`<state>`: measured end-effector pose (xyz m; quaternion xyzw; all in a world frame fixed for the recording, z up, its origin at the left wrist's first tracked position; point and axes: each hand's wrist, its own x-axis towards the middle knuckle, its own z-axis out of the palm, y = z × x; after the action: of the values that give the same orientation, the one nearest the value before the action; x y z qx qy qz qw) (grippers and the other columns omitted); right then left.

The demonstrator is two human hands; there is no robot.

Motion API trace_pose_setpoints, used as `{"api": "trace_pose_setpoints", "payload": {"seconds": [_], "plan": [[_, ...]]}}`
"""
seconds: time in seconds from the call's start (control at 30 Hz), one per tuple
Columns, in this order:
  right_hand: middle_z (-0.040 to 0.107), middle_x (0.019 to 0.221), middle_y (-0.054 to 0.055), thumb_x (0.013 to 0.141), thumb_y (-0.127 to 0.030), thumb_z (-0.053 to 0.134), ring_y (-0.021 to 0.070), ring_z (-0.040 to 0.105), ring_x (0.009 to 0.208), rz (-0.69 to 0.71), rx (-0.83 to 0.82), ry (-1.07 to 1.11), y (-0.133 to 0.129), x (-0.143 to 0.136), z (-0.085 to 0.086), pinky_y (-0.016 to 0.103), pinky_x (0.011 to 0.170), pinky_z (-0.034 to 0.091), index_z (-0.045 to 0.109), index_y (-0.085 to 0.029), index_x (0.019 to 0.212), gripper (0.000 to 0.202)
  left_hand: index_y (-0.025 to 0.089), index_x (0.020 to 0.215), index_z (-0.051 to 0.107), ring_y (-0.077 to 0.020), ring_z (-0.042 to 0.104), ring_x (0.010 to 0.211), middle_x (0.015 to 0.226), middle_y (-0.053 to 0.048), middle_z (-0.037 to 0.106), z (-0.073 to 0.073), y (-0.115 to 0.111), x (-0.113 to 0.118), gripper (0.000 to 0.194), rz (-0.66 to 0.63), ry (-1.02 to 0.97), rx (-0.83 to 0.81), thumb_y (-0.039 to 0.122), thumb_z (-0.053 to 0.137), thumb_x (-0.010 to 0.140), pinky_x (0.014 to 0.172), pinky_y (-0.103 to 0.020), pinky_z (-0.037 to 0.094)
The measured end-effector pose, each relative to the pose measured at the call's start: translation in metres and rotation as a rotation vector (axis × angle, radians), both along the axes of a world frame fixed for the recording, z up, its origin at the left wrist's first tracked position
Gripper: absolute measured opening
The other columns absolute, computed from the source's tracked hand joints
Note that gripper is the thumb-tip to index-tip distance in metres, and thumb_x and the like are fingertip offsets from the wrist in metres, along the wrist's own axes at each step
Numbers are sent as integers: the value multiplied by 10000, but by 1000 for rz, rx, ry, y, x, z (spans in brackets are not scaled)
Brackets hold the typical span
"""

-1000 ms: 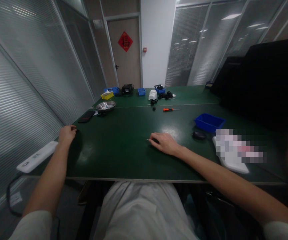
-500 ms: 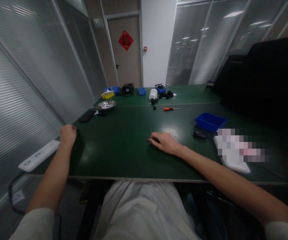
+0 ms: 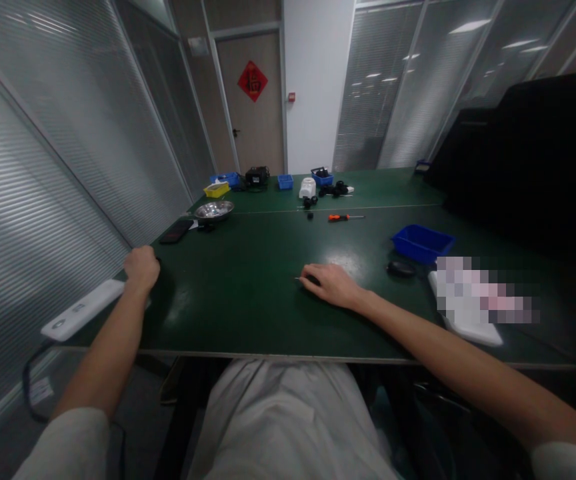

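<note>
My left hand [image 3: 142,269] is closed in a fist near the left edge of the green table [image 3: 238,300]. A bit of something dark shows at its far side, too hidden to name. A white power strip [image 3: 83,310] lies just beside that wrist. My right hand [image 3: 332,283] rests on the table right of the middle, its fingers curled in a pinch. From its fingertips a short thin pale piece [image 3: 297,278] sticks out to the left. To the right of this hand lies a black rounded object like a computer mouse [image 3: 401,269].
A blue tray [image 3: 422,245] stands on the right beside a white flat object [image 3: 473,332], partly blurred out. Farther back are an orange screwdriver [image 3: 339,218], a steel bowl [image 3: 215,211], a black phone [image 3: 176,231], a white device [image 3: 307,187] and several small bins.
My left hand has shifted slightly to the right and up, still closed. My right hand stays in place with the thin piece. The whole view has moved a little.
</note>
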<state>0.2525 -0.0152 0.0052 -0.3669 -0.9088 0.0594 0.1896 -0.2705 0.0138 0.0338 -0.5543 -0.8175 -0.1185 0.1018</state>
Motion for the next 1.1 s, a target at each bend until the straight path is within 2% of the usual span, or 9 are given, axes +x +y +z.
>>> {"api": "trace_pose_setpoints", "payload": {"seconds": [0.1, 0.2, 0.3, 0.5, 0.63, 0.73, 0.83, 1.0, 1.1], "plan": [[712, 986, 39, 1045, -399, 474, 162, 622, 782, -2, -2, -14, 0, 0, -1, 279, 669, 338, 636, -227, 1057, 236, -53, 986, 715, -265, 594, 819, 787, -165, 653, 1, 1, 6, 254, 104, 52, -6, 139, 565, 911, 741, -311, 411], [714, 993, 40, 1045, -396, 471, 168, 630, 801, -5, -2, -17, 1, 0, 0, 278, 674, 340, 633, -229, 1067, 233, 52, 1068, 756, -314, 632, 929, 987, -196, 708, 1, 6, 24, 299, 32, 69, -4, 238, 555, 947, 783, -352, 444], [716, 999, 40, 1047, -400, 466, 171, 633, 813, -16, 0, -18, 1, 0, 0, 277, 676, 341, 630, -230, 1065, 237, 166, 1122, 776, -310, 637, 1036, 1131, -140, 722, 1, 8, 67, 292, -253, -1, 7, 291, 571, 956, 845, -360, 467], [710, 992, 38, 1046, -393, 468, 165, 627, 809, -12, -11, -21, 0, 0, 1, 274, 673, 338, 629, -229, 1068, 231, 228, 1100, 779, -234, 629, 1009, 1118, -71, 719, -4, -15, 196, 257, -903, -177, -3, 338, 576, 986, 871, -341, 478], [708, 977, 37, 1043, -387, 471, 166, 624, 808, -17, -5, -26, -2, -1, 3, 274, 666, 328, 630, -229, 1056, 224, 219, 1020, 776, -222, 609, 973, 1047, -68, 704, -12, -27, 254, 184, -1133, -218, -39, 292, 616, 968, 875, -349, 470], [708, 970, 36, 1044, -390, 468, 169, 628, 810, -24, -6, -31, -2, -1, 4, 275, 665, 326, 634, -232, 1059, 230, 196, 942, 766, -235, 604, 1010, 1078, -82, 680, -17, -26, 270, 144, -1183, -290, -37, 287, 654, 938, 896, -363, 475], [705, 969, 38, 1044, -391, 470, 168, 622, 795, -31, -1, -39, -2, -2, 4, 278, 670, 324, 637, -232, 1063, 231, 185, 905, 756, -241, 605, 1059, 1146, -89, 665, -23, -23, 270, 146, -1200, -419, -4, 294, 662, 927, 930, -372, 475], [699, 963, 41, 1042, -393, 470, 160, 607, 769, -25, 13, -53, 0, -2, 1, 277, 663, 311, 640, -228, 1062, 238, 170, 1110, 734, -169, 608, 802, 983, -67, 697, -32, -21, 263, 250, -1134, -646, -87, 325, 664, 926, 691, -273, 471], [702, 957, 42, 1038, -390, 478, 163, 610, 779, -35, 12, -58, -1, -2, 1, 275, 663, 307, 644, -226, 1049, 233, 164, 1187, 723, -151, 585, 748, 954, -62, 695, -35, -20, 263, 324, -1126, -676, -99, 345, 670, 924, 647, -254, 447]]}}
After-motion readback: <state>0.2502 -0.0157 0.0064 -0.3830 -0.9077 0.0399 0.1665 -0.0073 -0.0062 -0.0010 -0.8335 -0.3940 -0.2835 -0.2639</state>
